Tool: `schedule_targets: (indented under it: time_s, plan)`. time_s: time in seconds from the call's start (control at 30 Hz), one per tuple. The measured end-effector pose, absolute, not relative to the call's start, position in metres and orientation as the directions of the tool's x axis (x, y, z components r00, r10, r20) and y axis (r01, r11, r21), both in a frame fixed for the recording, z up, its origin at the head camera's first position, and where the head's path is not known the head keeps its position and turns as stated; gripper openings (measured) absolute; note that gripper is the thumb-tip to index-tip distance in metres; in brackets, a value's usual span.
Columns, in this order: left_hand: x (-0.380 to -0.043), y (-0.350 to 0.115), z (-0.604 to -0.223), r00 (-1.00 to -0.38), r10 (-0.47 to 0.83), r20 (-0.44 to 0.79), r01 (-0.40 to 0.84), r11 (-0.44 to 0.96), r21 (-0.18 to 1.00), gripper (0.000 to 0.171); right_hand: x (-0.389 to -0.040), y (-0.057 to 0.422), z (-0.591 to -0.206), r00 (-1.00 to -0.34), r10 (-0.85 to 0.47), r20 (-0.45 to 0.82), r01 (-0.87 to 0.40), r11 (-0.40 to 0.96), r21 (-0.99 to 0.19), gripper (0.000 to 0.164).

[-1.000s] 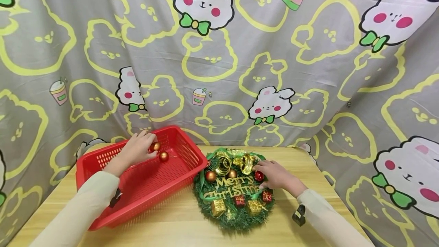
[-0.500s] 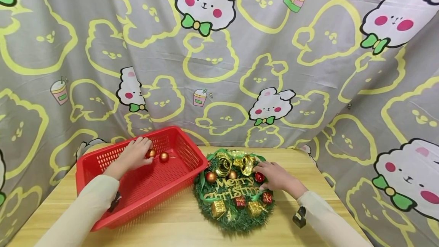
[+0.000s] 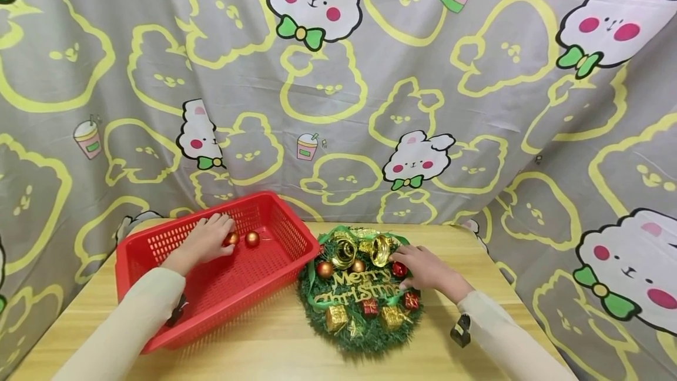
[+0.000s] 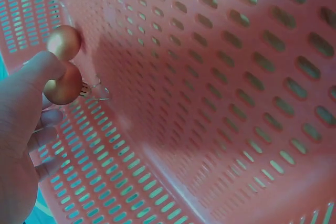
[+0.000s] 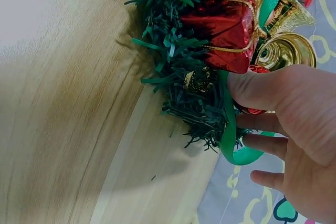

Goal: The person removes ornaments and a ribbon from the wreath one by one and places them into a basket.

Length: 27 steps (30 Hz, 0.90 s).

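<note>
My left hand (image 3: 207, 236) reaches into the red plastic basket (image 3: 222, 304). Thumb and fingers pinch a copper-gold Christmas ball (image 4: 64, 85), whose metal cap and wire loop show in the left wrist view. A second matching ball (image 3: 252, 239) lies right beside it on the basket floor. My right hand (image 3: 427, 269) grips the right edge of a green Christmas wreath (image 3: 365, 340), thumb over the green ribbon (image 5: 229, 124) and fingers around the side. Beneath that hand sits a shiny red ball (image 3: 399, 269). The wreath bears gold bells (image 3: 379, 251), small gift boxes (image 3: 369, 307) and gold "Merry Christmas" lettering (image 3: 365, 278).
Both the basket and the wreath rest on a light wooden table (image 3: 264, 346), with the basket's right corner next to the wreath. A grey curtain (image 3: 338, 134) with cartoon prints hangs behind the table. Each wrist wears a small black device (image 3: 461, 331).
My left hand has lowered the ball slightly and shifted it left inside the basket, settling beside the other ball. My right hand has stayed on the wreath.
</note>
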State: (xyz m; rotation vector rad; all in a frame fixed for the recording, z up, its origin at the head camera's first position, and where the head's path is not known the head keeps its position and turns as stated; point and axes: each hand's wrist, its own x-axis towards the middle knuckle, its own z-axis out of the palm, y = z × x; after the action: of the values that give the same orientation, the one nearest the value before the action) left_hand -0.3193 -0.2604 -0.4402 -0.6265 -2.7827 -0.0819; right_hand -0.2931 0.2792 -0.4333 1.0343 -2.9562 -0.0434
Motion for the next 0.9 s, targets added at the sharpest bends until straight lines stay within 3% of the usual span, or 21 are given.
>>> schedule_targets:
  time_s: [0.27, 0.47, 0.63, 0.9]
  plan:
    - [-0.3172, -0.2598, -0.4388, -0.888, 0.395, 0.236, 0.399, 0.916, -0.032, 0.054, -0.2934, 0.2793, -0.4339, -0.776, -0.630, 0.014, -0.630, 0.776, 0.028, 0.064]
    - [-0.3155, -0.2594, -0.4405, -0.900, 0.385, 0.204, 0.388, 0.921, -0.027, 0.058, -0.2922, 0.2791, -0.4337, -0.776, -0.631, 0.016, -0.630, 0.776, 0.028, 0.064]
    - [-0.3169, -0.2591, -0.4410, -0.900, 0.384, 0.206, 0.388, 0.921, -0.021, 0.055, -0.2912, 0.2784, -0.4322, -0.779, -0.627, 0.012, -0.626, 0.779, 0.026, 0.063]
    - [-0.3172, -0.2599, -0.4413, -0.876, 0.410, 0.253, 0.416, 0.909, -0.032, 0.032, -0.2904, 0.2785, -0.4317, -0.790, -0.613, -0.007, -0.613, 0.790, 0.013, 0.064]
